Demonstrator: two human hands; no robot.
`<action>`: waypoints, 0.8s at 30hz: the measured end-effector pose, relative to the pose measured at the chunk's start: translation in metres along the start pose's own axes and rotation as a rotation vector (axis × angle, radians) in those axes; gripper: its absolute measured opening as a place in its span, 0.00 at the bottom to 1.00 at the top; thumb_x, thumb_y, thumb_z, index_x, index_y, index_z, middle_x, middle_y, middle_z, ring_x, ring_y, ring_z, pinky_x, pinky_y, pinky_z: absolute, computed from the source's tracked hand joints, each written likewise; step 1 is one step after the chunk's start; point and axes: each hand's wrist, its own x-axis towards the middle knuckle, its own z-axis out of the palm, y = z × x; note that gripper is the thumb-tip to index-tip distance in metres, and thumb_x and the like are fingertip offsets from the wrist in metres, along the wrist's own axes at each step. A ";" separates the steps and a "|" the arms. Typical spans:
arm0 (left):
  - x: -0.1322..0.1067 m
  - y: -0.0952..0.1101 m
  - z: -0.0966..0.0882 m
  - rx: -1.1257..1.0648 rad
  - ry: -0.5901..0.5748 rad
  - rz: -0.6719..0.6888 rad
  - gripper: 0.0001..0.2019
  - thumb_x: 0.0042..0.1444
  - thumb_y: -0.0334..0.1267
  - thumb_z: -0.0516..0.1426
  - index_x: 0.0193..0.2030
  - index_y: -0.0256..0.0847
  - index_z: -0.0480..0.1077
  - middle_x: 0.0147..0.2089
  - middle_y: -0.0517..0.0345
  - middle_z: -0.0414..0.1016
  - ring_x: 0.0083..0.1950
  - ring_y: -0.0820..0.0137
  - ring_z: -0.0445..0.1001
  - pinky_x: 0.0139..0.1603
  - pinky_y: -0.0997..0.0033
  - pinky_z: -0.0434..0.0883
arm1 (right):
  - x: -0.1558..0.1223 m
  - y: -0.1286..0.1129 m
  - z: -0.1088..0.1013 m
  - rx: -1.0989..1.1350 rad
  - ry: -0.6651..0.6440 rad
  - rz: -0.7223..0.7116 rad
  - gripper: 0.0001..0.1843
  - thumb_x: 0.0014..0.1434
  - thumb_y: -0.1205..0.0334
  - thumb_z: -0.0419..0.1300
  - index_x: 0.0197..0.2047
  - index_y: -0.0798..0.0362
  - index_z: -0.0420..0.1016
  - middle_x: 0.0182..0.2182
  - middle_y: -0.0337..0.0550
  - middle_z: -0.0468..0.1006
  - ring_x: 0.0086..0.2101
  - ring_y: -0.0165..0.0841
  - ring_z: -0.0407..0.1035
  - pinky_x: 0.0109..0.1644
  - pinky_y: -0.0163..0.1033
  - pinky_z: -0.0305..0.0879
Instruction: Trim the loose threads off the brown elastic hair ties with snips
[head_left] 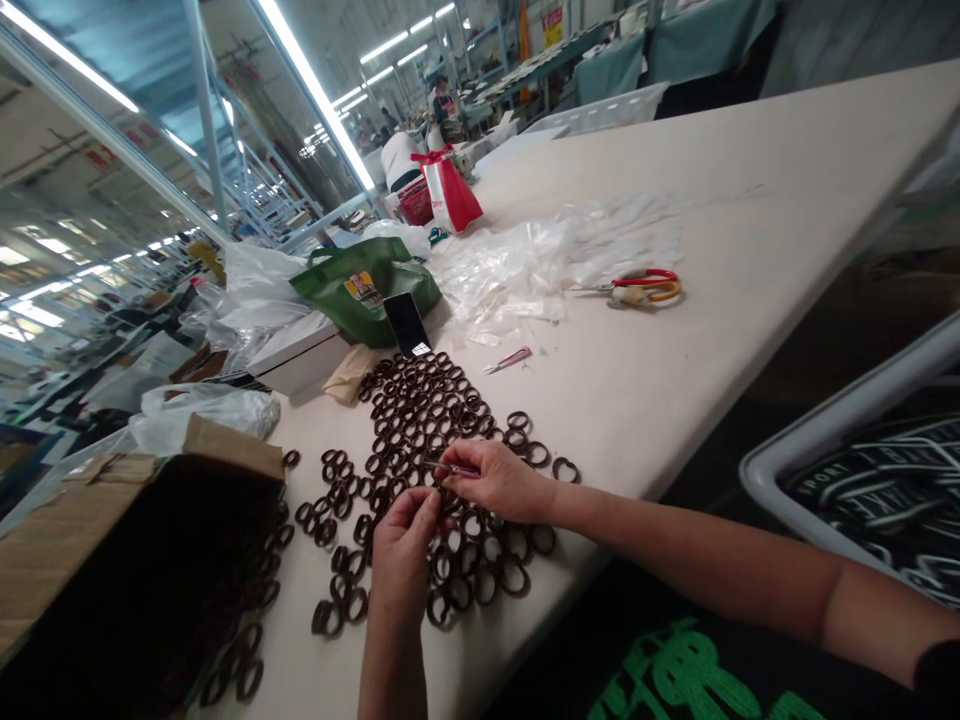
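Note:
Several dark brown rings (420,410) lie spread over the pale table (675,230). My right hand (491,478) is pinched on a thin pinkish tool (450,467) that points left above the rings. My left hand (405,545) is closed just below it, fingers curled around a brown ring, its thumb near the tool's tip. Both hands hover over the near part of the ring pile.
An open cardboard box (112,560) with more rings stands at the left. Farther back lie a phone (406,323), a green bag (360,285), clear plastic bags (540,255), red-handled scissors (637,287) and a small pink tool (510,359). A grey bin (840,420) sits right of the table edge.

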 end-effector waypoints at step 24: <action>-0.026 -0.021 0.030 -0.269 0.099 -0.030 0.17 0.35 0.42 0.72 0.29 0.36 0.74 0.30 0.59 0.76 0.26 0.77 0.70 0.25 0.79 0.69 | -0.020 -0.010 -0.023 0.374 -0.262 0.085 0.25 0.52 0.42 0.68 0.37 0.58 0.76 0.29 0.38 0.75 0.30 0.27 0.67 0.37 0.33 0.63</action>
